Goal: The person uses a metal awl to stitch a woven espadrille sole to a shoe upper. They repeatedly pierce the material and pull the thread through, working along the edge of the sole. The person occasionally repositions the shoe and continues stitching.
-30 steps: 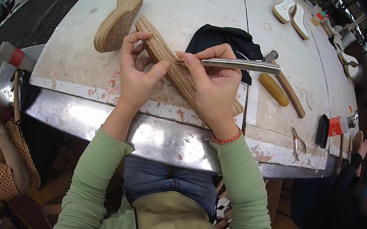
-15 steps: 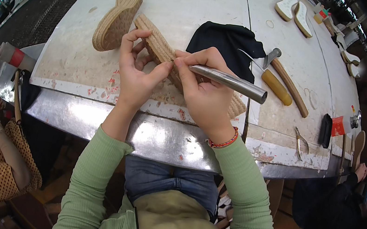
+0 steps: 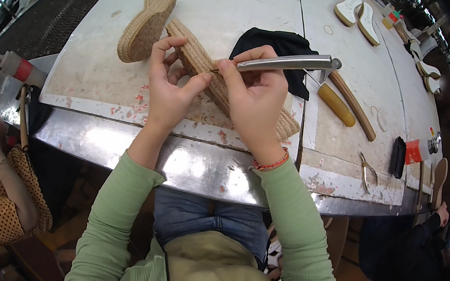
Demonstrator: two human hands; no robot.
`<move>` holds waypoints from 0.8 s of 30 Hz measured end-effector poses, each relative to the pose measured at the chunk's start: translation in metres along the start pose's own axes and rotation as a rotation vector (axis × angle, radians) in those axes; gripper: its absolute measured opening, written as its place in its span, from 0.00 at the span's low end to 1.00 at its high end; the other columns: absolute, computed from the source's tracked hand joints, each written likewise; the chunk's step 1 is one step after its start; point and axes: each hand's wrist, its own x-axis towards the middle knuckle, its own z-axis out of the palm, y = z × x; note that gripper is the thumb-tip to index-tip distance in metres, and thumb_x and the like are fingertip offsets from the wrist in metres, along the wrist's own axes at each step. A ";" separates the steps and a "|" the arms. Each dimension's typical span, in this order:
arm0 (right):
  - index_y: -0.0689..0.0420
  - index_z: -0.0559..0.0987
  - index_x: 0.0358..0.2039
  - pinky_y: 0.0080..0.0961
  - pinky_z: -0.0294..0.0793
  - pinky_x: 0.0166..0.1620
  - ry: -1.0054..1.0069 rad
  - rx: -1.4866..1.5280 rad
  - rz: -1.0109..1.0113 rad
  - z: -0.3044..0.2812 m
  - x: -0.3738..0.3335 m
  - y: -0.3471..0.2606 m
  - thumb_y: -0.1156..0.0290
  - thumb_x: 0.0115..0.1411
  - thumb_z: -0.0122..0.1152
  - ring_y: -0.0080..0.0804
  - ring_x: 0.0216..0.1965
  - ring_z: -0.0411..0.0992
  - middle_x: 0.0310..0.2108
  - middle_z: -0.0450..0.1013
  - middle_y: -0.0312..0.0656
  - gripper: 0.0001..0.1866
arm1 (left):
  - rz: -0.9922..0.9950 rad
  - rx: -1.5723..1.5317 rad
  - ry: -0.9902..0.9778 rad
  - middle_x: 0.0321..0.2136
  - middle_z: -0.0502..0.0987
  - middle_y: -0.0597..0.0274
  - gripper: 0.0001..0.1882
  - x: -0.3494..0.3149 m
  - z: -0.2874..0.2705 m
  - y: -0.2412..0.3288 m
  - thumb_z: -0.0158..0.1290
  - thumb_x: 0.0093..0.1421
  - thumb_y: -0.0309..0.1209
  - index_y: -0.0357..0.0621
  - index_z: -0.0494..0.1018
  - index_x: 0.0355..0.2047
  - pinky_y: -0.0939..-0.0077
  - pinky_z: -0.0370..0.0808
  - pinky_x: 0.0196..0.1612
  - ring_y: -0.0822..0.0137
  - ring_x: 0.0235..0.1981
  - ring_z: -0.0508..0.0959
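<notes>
A tan, rope-covered wedge sole (image 3: 287, 124) lies aslant on the worktable under both hands. My left hand (image 3: 169, 95) grips its edge, fingers curled over the far side and thumb near the middle. My right hand (image 3: 256, 102) is closed round a tool with a thick, tubular metal handle (image 3: 293, 63), which points up to the right. Its working tip is hidden by my fingertips, close to my left thumb at the sole's braid. A second rope-covered wedge sole (image 3: 142, 31) rests just beyond my left hand.
Right of my hands lie a black cloth (image 3: 273, 39), a hammer (image 3: 354, 104), a yellow-handled hooked tool (image 3: 336, 105) and pliers (image 3: 368, 173). A red-and-white bottle (image 3: 418, 151) stands at the right. White soles (image 3: 348, 9) lie far back. People sit at both sides.
My right hand has turned the metal handle so its free end swings upward, from pointing down-right to up-right. My left hand and the sole have hardly moved.
</notes>
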 end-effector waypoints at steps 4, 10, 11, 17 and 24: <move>0.62 0.70 0.31 0.13 0.72 0.34 0.014 0.169 0.079 -0.004 0.001 0.008 0.80 0.57 0.64 0.16 0.30 0.73 0.26 0.72 0.36 0.09 | -0.023 -0.063 0.006 0.47 0.64 0.53 0.31 -0.002 0.005 0.007 0.59 0.48 0.19 0.45 0.59 0.52 0.74 0.76 0.45 0.65 0.44 0.73; 0.61 0.70 0.31 0.10 0.68 0.31 0.008 0.148 0.082 -0.003 -0.003 0.002 0.80 0.57 0.64 0.13 0.27 0.69 0.26 0.70 0.33 0.09 | 0.023 -0.062 0.030 0.45 0.65 0.54 0.31 -0.002 0.007 0.004 0.57 0.49 0.18 0.45 0.59 0.52 0.76 0.76 0.43 0.66 0.42 0.74; 0.61 0.70 0.31 0.10 0.67 0.31 0.007 0.142 0.069 -0.002 -0.004 0.001 0.81 0.57 0.64 0.12 0.27 0.68 0.26 0.70 0.32 0.09 | 0.025 -0.065 0.034 0.45 0.66 0.54 0.30 -0.002 0.008 0.004 0.57 0.49 0.17 0.45 0.59 0.52 0.77 0.76 0.43 0.67 0.42 0.74; 0.61 0.70 0.28 0.13 0.67 0.26 -0.016 0.114 -0.029 0.001 -0.005 0.004 0.80 0.57 0.62 0.13 0.24 0.69 0.21 0.69 0.34 0.08 | 0.043 -0.060 0.042 0.45 0.66 0.54 0.30 -0.002 0.009 0.003 0.56 0.48 0.17 0.45 0.60 0.51 0.77 0.76 0.43 0.67 0.42 0.74; 0.61 0.69 0.28 0.12 0.65 0.25 0.026 0.221 0.027 0.000 -0.003 0.008 0.80 0.57 0.61 0.11 0.22 0.66 0.21 0.68 0.33 0.08 | 0.066 -0.004 0.039 0.46 0.65 0.55 0.30 -0.001 0.004 0.000 0.58 0.48 0.18 0.44 0.60 0.51 0.73 0.75 0.46 0.67 0.46 0.71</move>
